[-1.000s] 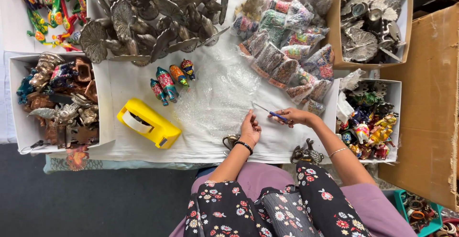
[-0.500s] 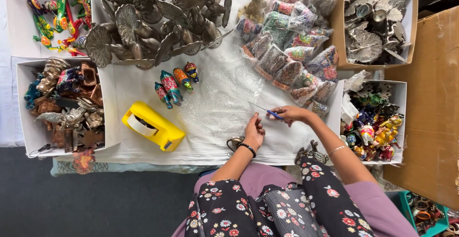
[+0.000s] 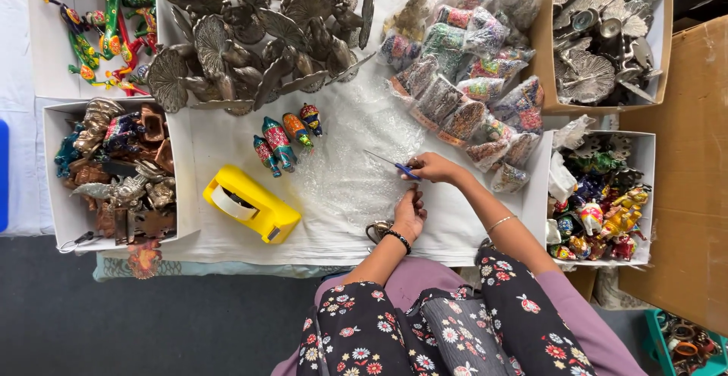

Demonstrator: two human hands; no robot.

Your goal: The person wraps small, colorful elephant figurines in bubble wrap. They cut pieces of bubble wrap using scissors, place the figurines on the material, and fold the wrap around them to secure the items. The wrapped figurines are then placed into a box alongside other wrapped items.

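My right hand point(image 3: 434, 168) grips blue-handled scissors point(image 3: 394, 164), whose thin blades point left over a sheet of clear bubble wrap point(image 3: 345, 156) spread on the white table. Just below it, my left hand point(image 3: 409, 213) rests on the near edge of the bubble wrap, fingers pressing the sheet; a black beaded bracelet sits on that wrist. A small metal figurine point(image 3: 376, 230) lies at the table edge beside the left wrist.
A yellow tape dispenser point(image 3: 250, 204) lies left of the hands. Several painted figurines point(image 3: 284, 139) stand behind it. Metal leaf-shaped pieces point(image 3: 258, 27) and bagged colourful items point(image 3: 462, 80) fill the back. White boxes of figurines point(image 3: 114, 167) point(image 3: 599, 194) flank the table; a cardboard box point(image 3: 599, 35) is far right.
My right hand with the scissors has moved left and a bit further from me across the bubble wrap. The left hand stays on the sheet's near edge. The view has shifted slightly.
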